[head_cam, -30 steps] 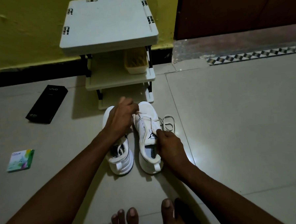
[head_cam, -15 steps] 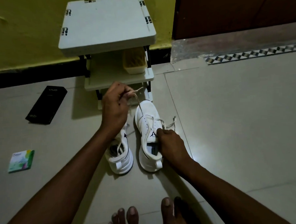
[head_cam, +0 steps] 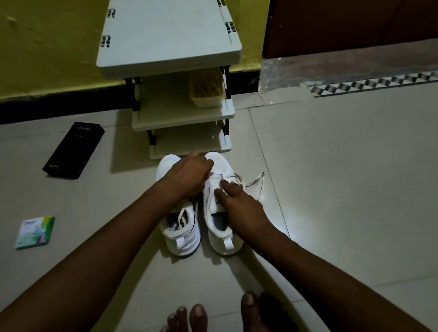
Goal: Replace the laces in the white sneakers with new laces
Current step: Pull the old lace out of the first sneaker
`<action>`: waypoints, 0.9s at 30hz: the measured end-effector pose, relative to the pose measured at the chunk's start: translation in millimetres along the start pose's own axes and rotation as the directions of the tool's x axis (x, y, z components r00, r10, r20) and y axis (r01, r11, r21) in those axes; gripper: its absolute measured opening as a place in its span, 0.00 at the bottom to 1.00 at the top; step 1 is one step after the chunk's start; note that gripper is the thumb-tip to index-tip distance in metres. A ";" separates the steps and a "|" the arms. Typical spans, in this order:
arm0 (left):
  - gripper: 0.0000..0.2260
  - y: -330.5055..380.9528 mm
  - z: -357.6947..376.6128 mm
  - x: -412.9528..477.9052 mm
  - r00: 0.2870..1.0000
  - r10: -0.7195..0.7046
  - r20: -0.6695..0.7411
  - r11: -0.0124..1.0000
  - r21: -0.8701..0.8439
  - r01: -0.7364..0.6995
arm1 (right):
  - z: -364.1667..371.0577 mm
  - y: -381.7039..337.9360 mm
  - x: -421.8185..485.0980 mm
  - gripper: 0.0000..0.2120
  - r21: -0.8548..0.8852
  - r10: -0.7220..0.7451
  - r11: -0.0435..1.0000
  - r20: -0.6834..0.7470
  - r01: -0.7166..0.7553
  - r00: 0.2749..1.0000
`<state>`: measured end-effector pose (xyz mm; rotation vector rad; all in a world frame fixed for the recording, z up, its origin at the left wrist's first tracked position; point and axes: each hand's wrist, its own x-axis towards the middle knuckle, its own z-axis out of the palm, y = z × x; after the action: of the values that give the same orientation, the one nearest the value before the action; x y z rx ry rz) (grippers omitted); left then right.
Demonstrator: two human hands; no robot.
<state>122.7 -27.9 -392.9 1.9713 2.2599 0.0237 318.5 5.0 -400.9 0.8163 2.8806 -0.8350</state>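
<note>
- Dim light. The left hand reaches across the left white mesh sneaker and hides its mid-part; the fingertips are tucked under the knuckles.
- Left hand: fingers curled down at the front lacing of the right white mesh sneaker. Cannot tell whether they pinch the flat cream lace.
- Right hand: fingers fairly straight, forefinger and thumb tips pressed on that sneaker's tongue, gripping nothing.
- Sneakers stand side by side on the glossy pale tiled floor, heel tabs toward the bare feet, which the lower edge cuts off.
- Loose lace loops lie on the floor just right of the right sneaker.
- Behind the sneakers: a grey plastic tiered rack with a ribbed yellowish tub on its middle shelf.
- On the floor to the left: a matte black oblong box and a small green-and-white carton — print on both hard to read.
</note>
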 end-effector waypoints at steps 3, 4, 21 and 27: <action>0.06 6.1 -15.4 5.0 0.995 0.027 0.100 0.996 0.080 -0.035 | -2.6 -3.3 7.3 0.21 -0.153 0.044 0.988 0.055 -0.035 0.998; 0.05 6.4 -18.8 5.4 0.995 0.030 0.099 0.996 0.083 -0.039 | -1.7 -2.2 9.6 0.23 -0.213 0.059 0.976 0.087 -0.039 0.995; 0.16 17.4 -46.4 -4.8 0.790 -0.585 -0.183 0.326 -0.945 0.022 | -7.6 -4.3 19.6 0.21 -0.265 0.052 0.964 0.192 0.000 0.980; 0.06 -2.6 -19.7 -8.0 0.939 -0.278 -0.201 0.855 -0.498 0.147 | -7.3 -4.0 19.1 0.22 -0.255 0.072 0.967 0.198 -0.020 0.978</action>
<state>118.9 -34.5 -372.9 1.5205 2.3180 0.7902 300.9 14.9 -396.0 0.7194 2.6981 -0.5002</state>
